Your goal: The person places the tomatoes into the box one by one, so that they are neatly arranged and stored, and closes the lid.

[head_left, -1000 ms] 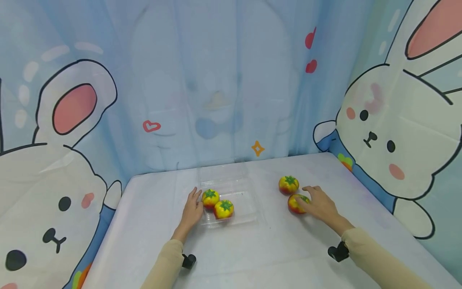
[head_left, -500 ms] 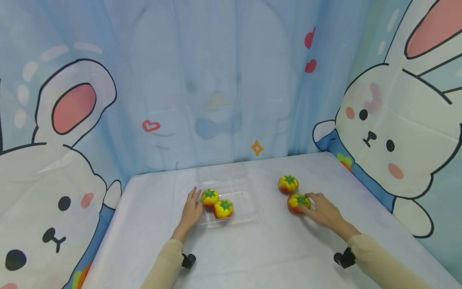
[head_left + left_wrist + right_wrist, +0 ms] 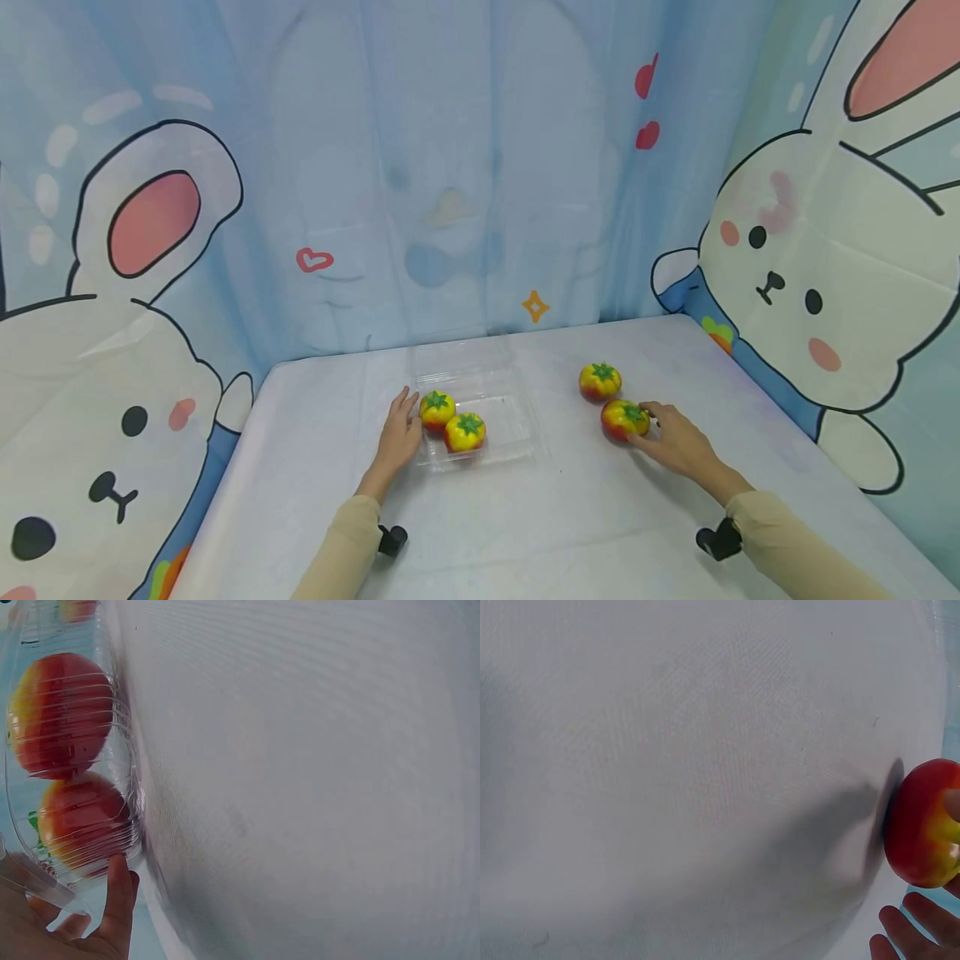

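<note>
My right hand (image 3: 678,442) pinches a red-and-yellow tomato (image 3: 619,417) with a green leafy top, thumb on its near side and fingers at its right. In the right wrist view this tomato (image 3: 922,832) shows its red underside beside its shadow; whether it has left the table, I cannot tell. A second tomato (image 3: 600,381) sits just behind it. My left hand (image 3: 397,433) touches the left side of a clear plastic box (image 3: 513,417), fingers fairly straight. Two similar tomatoes (image 3: 464,432) lie in the box's left half. A thumb (image 3: 117,900) meets the box's ribbed wall in the left wrist view.
The clear hinged lid (image 3: 459,358) lies back behind the box. A white cloth covers the table (image 3: 555,533). Beyond its back edge hangs a blue curtain (image 3: 465,167) with printed rabbits on both sides.
My right hand has moved from over the nearer right tomato to its right side and grips it; the tomato has tilted and shifted slightly right. My left hand and the box stay put.
</note>
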`<state>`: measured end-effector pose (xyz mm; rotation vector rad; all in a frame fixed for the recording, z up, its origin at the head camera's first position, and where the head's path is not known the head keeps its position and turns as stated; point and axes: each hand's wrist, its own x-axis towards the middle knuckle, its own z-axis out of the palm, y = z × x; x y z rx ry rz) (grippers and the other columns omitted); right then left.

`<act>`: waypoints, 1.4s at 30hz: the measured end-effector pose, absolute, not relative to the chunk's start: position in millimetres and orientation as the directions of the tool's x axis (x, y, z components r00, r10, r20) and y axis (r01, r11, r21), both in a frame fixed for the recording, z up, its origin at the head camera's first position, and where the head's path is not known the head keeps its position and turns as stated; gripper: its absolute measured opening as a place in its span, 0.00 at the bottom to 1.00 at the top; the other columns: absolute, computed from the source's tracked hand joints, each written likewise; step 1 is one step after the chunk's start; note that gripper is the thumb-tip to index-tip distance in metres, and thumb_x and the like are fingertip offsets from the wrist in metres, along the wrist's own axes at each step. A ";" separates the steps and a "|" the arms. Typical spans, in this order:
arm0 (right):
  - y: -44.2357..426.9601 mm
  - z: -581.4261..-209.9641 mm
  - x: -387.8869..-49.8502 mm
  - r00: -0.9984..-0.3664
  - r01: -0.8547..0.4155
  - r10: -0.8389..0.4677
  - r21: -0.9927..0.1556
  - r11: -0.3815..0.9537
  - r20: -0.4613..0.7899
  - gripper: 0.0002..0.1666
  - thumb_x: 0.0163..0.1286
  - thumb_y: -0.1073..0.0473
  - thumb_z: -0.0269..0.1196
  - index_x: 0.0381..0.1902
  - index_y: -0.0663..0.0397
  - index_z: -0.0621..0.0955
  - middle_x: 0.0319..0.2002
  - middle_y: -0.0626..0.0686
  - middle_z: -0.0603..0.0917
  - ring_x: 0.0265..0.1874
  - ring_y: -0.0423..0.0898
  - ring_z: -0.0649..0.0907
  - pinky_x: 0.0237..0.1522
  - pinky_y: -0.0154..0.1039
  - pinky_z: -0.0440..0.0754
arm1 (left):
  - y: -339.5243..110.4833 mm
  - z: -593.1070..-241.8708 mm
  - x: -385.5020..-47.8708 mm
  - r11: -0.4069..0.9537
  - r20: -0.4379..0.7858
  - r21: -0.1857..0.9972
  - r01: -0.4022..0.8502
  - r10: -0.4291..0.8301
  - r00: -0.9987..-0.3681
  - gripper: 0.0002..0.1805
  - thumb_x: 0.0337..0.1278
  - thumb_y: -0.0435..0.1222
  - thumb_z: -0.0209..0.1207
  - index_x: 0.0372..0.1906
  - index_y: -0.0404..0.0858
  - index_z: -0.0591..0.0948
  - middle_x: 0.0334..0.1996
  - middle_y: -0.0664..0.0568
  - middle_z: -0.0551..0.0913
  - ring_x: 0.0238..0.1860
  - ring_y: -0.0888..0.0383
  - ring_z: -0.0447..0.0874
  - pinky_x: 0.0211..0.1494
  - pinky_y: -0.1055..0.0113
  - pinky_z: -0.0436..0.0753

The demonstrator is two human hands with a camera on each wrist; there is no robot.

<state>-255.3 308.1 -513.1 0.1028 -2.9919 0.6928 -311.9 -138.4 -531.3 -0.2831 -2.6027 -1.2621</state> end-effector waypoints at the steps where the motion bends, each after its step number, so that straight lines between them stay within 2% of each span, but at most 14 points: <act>1: 308.7 -514.0 -255.6 -0.996 -0.078 -0.047 -0.438 0.896 0.080 0.41 0.63 0.48 0.67 0.62 0.72 0.69 0.54 0.74 0.75 0.50 0.67 0.77 0.50 0.65 0.79 | -138.4 -531.7 -311.9 0.610 0.293 0.743 0.275 0.072 -0.953 0.27 0.63 0.28 0.45 0.66 0.25 0.69 0.72 0.33 0.60 0.67 0.36 0.68 0.64 0.45 0.73; 7: 309.6 -516.5 -257.0 -0.997 -0.060 -0.029 -0.458 0.887 0.074 0.39 0.64 0.50 0.67 0.63 0.72 0.68 0.55 0.74 0.75 0.51 0.68 0.77 0.51 0.64 0.79 | -138.7 -531.5 -311.7 0.608 0.300 0.742 0.282 0.075 -0.951 0.27 0.62 0.28 0.45 0.66 0.24 0.70 0.72 0.33 0.60 0.65 0.36 0.70 0.64 0.45 0.74; 14: 307.4 -516.1 -259.0 -0.997 -0.058 -0.023 -0.476 0.877 0.078 0.39 0.65 0.51 0.67 0.63 0.72 0.67 0.56 0.74 0.75 0.51 0.67 0.77 0.52 0.63 0.79 | -138.8 -530.2 -312.7 0.611 0.293 0.743 0.275 0.073 -0.953 0.27 0.63 0.29 0.45 0.67 0.25 0.69 0.73 0.34 0.60 0.67 0.36 0.67 0.65 0.45 0.72; 26: 303.7 -521.6 -259.2 -0.996 -0.068 -0.025 -0.518 0.853 0.090 0.42 0.63 0.50 0.69 0.64 0.71 0.67 0.58 0.74 0.73 0.51 0.67 0.77 0.52 0.63 0.79 | -139.3 -532.0 -314.3 0.619 0.284 0.739 0.265 0.069 -0.956 0.26 0.63 0.29 0.46 0.67 0.27 0.70 0.73 0.35 0.60 0.69 0.37 0.65 0.67 0.45 0.70; 33: 303.6 -523.5 -260.2 -0.996 -0.044 0.000 -0.515 0.856 0.085 0.42 0.63 0.48 0.68 0.63 0.72 0.68 0.56 0.74 0.74 0.49 0.67 0.77 0.51 0.63 0.79 | -138.3 -531.6 -313.0 0.621 0.285 0.737 0.266 0.072 -0.956 0.26 0.63 0.28 0.46 0.67 0.26 0.70 0.72 0.34 0.60 0.67 0.37 0.67 0.66 0.45 0.72; 42: 303.2 -526.8 -263.5 -0.993 -0.034 0.029 -0.512 0.859 0.114 0.37 0.65 0.48 0.66 0.62 0.68 0.70 0.54 0.72 0.77 0.49 0.66 0.78 0.49 0.62 0.81 | -138.2 -531.0 -312.1 0.617 0.291 0.740 0.269 0.067 -0.954 0.26 0.63 0.28 0.46 0.66 0.26 0.70 0.72 0.34 0.60 0.66 0.37 0.69 0.65 0.46 0.73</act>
